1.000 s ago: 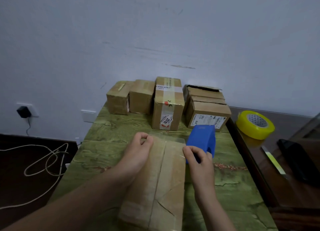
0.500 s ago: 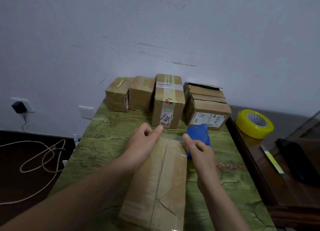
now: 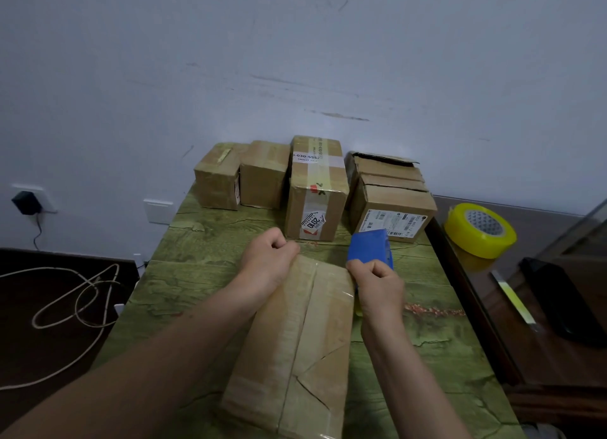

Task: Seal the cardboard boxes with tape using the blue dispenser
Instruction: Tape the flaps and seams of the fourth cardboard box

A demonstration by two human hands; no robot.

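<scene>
A long flat cardboard box [image 3: 295, 340] lies lengthwise on the green wood-grain tabletop [image 3: 203, 274], its top flaps closed and shiny with clear tape. The person's left hand [image 3: 267, 261] sits at the box's far left corner with the fingers curled in tight (whether it pinches a tape end there I cannot tell). The right hand [image 3: 377, 284] is wrapped around the blue dispenser [image 3: 369, 248], which stands just beside the box's far right corner. Behind, against the wall, stands a row of more boxes: two small ones [image 3: 216, 182] [image 3: 262, 175], a taller taped box [image 3: 315, 189] with a sticker on its front, and a stack of flat boxes [image 3: 391, 202]. A yellow tape roll [image 3: 479, 230] rests on the dark surface to the right, and a pale cord [image 3: 65, 300] loops on the floor at left.
</scene>
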